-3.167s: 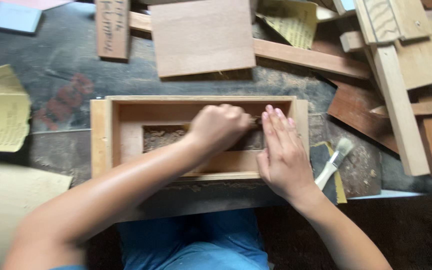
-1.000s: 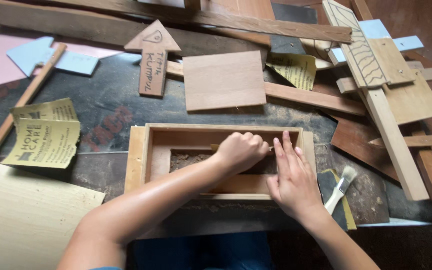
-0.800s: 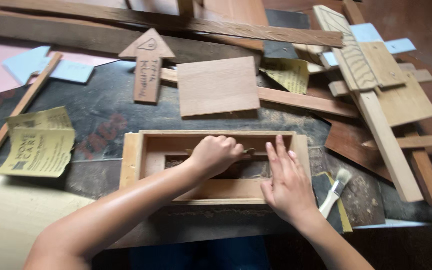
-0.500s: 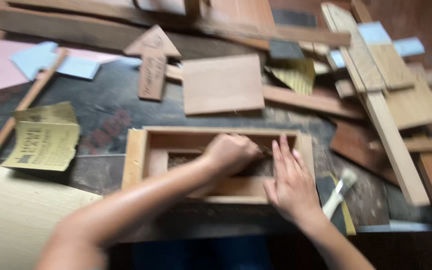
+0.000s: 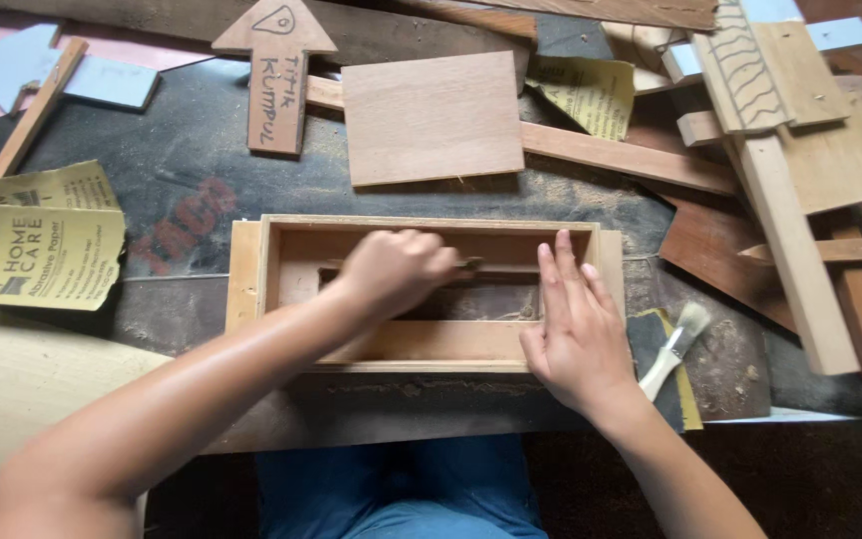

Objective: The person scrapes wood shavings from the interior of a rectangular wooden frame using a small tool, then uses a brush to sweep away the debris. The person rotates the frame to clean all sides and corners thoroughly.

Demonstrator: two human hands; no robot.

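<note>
An open wooden box frame (image 5: 244, 284) lies lengthwise on a dusty dark work surface in front of me. My left hand (image 5: 396, 271) is inside the box, curled into a fist on a small dark piece of sandpaper (image 5: 468, 265) pressed against the far inner wall. The right hand (image 5: 573, 329) lies flat with fingers straight over the box's right end, holding it down. Sawdust coats the box floor.
A small white brush (image 5: 677, 337) lies just right of the box. Yellow sandpaper sheets (image 5: 47, 255) sit at the left. Behind the box are a square wooden board (image 5: 431, 115), an arrow-shaped wooden sign (image 5: 276, 80) and long slats. Stacked planks (image 5: 790, 250) crowd the right side.
My left fist has slid back and forth along the box's inner wall, ending further left. My right hand has stayed flat on the box's right end. The camera view shifted slightly.
</note>
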